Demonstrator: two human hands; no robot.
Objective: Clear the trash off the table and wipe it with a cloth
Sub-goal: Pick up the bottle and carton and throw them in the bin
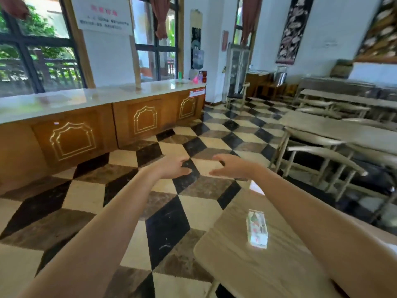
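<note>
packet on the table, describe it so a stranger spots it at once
Start at the light wooden table at lower right, beside the checkered floor. On it lies a small oblong packet, glossy white with red and green print on plain wood.

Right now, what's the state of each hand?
Left hand: open, loosely curled, holding nothing.
Right hand: open, loosely curled, holding nothing.

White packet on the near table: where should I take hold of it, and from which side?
Pinch the white packet across its two long edges, near the middle, coming down from above. It lies flat on the table, long and narrow, its length running away from you. The empty right hand is on that side.
</note>
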